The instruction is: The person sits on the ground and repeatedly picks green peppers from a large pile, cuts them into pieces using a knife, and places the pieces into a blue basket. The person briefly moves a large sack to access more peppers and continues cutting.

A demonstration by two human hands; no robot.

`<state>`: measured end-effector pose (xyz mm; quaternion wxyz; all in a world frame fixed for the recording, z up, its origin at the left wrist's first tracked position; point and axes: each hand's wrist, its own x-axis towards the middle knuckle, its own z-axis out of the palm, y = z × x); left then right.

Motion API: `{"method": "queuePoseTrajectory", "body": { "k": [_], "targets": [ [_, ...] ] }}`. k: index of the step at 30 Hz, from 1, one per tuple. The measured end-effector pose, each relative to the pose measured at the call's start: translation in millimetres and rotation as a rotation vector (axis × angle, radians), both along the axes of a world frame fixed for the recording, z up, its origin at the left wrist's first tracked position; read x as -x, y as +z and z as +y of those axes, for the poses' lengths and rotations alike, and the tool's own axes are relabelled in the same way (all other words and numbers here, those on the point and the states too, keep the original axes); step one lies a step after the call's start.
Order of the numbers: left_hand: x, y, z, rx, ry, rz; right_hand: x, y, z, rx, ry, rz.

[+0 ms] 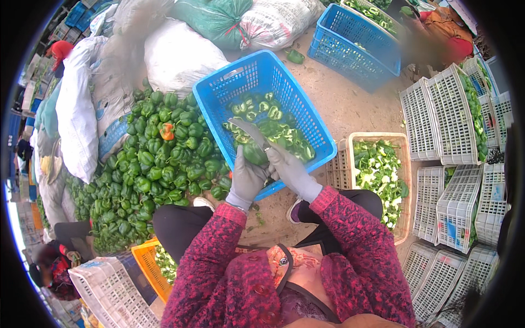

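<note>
My gloved left hand [243, 177] grips a whole-looking green pepper [253, 154] over the near end of a blue plastic crate [320, 123]. My gloved right hand [284, 169] is closed on a curved metal knife [245, 128], its blade reaching up-left across the pepper; both hands are close together. Cut green pepper pieces [273, 111] lie in the crate below. Left of the crate is a large heap of green peppers [153, 158], with one orange one [167, 130] among them.
A beige crate [403, 158] of pale trimmings stands right, stacked white crates [443, 120] beyond it. An orange crate [143, 262] is lower left. Sacks [180, 60] and another blue crate [344, 57] lie behind. Other people [60, 268] are at the left and upper-right edges.
</note>
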<state>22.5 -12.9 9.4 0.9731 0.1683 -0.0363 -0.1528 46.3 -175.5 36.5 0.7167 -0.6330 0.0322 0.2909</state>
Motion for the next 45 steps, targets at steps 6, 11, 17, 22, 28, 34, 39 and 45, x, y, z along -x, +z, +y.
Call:
{"method": "queuePoseTrajectory", "body": {
  "k": [6, 11, 17, 22, 28, 34, 39, 45],
  "targets": [
    [-17, -24, 16, -0.057, 0.368, 0.323, -2, 11, -2, 0.438, 0.022, -0.48],
    [-11, -30, 25, -1.276, 0.603, -0.073, 6, 23, 1, 0.727, 0.205, -0.649],
    [-12, -34, 25, -1.625, 0.658, -0.089, 10, 14, 8, 0.761, 0.253, -0.808],
    [-19, -33, 20, -1.134, 0.62, 0.128, 4, 3, 14, 0.781, 0.333, -0.742],
    [-24, -24, 18, -1.538, 0.626, -0.076, 3, -18, 15, 0.773, 0.238, -0.824],
    [-24, -24, 11, -1.242, 0.481, 0.03, 2, -38, 12, 0.933, 0.235, -0.916],
    [-17, -30, 1, -0.928, 0.347, 0.189, -5, -36, 5, 0.926, 0.314, -0.944],
    [-19, -42, -2, -0.72, 0.321, 0.248, -11, -42, 0, 0.926, 0.284, -0.916]
  ]
}}
